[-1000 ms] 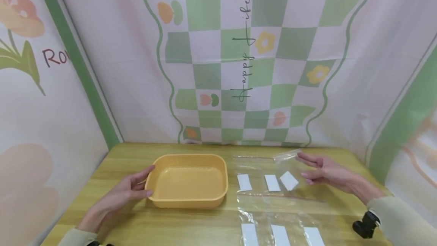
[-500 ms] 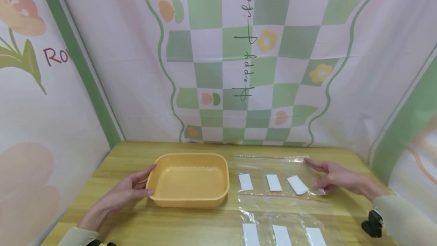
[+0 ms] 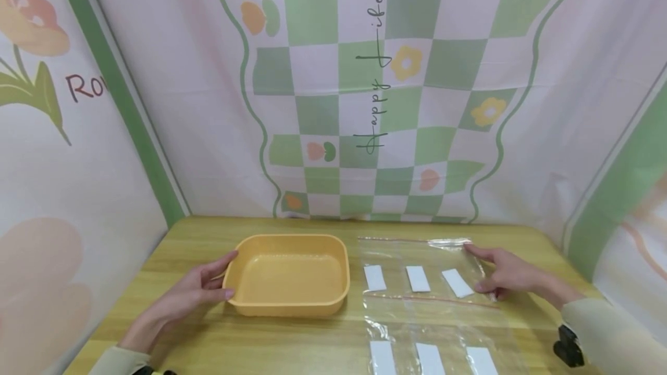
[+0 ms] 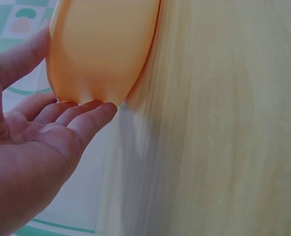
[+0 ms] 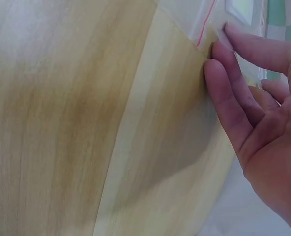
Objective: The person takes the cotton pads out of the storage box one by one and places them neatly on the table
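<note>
A yellow plastic basin (image 3: 292, 276) stands on the wooden table left of centre. At its left end my left hand (image 3: 184, 294) holds it, index finger at the far corner and thumb at the near one. In the left wrist view the fingertips press the basin's wall (image 4: 106, 44). Clear zip bags (image 3: 432, 256) with white labels lie in two overlapping rows to the right. My right hand (image 3: 513, 274) holds the right edge of the back row's rightmost bag, whose label (image 3: 458, 283) sits tilted. Index finger rests by its top corner, thumb over its lower edge.
The nearer row of bags (image 3: 453, 323) runs off the bottom of the head view, labels (image 3: 383, 357) showing. A printed curtain (image 3: 359, 103) hangs at the table's back edge, with fabric walls (image 3: 36, 178) on both sides.
The rightmost back bag has gone from raised and folded to lying flatter, its label shifting right and forward. My right hand has moved slightly right and down with it. The left hand stays put.
</note>
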A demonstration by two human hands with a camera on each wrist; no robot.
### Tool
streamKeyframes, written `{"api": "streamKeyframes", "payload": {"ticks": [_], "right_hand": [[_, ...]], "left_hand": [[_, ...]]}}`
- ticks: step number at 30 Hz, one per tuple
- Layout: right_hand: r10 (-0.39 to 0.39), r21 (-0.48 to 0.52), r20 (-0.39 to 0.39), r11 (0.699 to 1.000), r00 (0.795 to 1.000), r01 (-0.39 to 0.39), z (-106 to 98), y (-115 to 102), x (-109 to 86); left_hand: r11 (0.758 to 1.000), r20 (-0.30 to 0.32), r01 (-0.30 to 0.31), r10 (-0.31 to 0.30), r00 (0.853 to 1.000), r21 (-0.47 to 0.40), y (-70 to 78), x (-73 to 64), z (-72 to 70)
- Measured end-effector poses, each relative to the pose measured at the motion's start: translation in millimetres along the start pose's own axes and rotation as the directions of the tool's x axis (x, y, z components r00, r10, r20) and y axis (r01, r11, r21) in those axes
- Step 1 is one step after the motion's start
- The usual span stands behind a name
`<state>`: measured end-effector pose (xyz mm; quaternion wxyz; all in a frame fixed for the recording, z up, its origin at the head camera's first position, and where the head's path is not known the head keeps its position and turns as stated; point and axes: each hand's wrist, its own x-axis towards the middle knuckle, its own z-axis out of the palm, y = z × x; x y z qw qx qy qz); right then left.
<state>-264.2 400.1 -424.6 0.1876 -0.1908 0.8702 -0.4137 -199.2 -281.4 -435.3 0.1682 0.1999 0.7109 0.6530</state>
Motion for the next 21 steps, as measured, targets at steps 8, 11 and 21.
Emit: {"api": "streamKeyframes", "payload": {"ticks": [8, 11, 21], "right_hand": [[0.040, -0.057, -0.021, 0.998, 0.999, -0.041, 1.0, -1.3, -0.7], [0.041, -0.070, -0.024, 0.997, 0.999, -0.043, 0.9, -1.6, -1.0], [-0.033, -0.198, -0.140, 0.980, 0.990, 0.005, 1.6, -7.7, -8.8]], "left_hand": [[1.000, 0.000, -0.003, 0.003, 1.000, 0.007, -1.3, 1.7, -1.4], [1.000, 0.002, -0.003, 0.003, 1.000, 0.005, -1.4, 2.1, -1.9], [1.000, 0.005, -0.013, 0.013, 1.000, 0.007, -2.4, 3.1, -1.3]]}}
